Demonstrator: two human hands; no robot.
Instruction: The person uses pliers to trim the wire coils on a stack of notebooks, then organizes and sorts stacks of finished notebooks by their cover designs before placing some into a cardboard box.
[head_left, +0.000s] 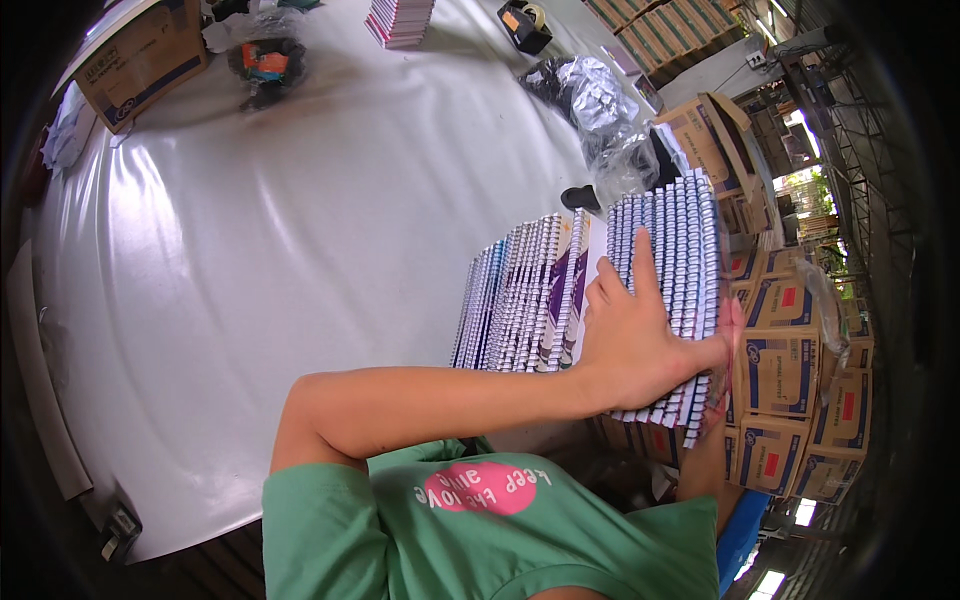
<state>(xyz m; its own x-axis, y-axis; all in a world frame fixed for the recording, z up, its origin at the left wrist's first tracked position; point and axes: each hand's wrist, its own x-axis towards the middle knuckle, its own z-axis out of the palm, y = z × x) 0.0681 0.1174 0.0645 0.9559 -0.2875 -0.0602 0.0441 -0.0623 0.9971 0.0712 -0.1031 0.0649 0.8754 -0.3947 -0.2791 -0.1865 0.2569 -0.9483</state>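
Note:
A thick stack of spiral notebooks (672, 225), wire bindings facing up, is held at the right edge of the white table. My left hand (640, 340) reaches across and grips it over the bindings. One finger stretches along the wires, other fingers bend at the stack's left side, and the thumb reaches its right edge. Against the outer right face, my right hand (734, 325) holds the same stack; most of its fingers are hidden behind the notebooks. Just left of them, another row of spiral notebooks (515, 300) stands on the table, partly behind my left forearm.
The white-covered table (270, 250) spreads to the left. Stacked cardboard boxes (780, 370) stand at the right, with an opened carton (705, 145) above them. Crumpled plastic (600, 110), a tape dispenser (524, 25) and another notebook stack (399, 22) lie toward the far side.

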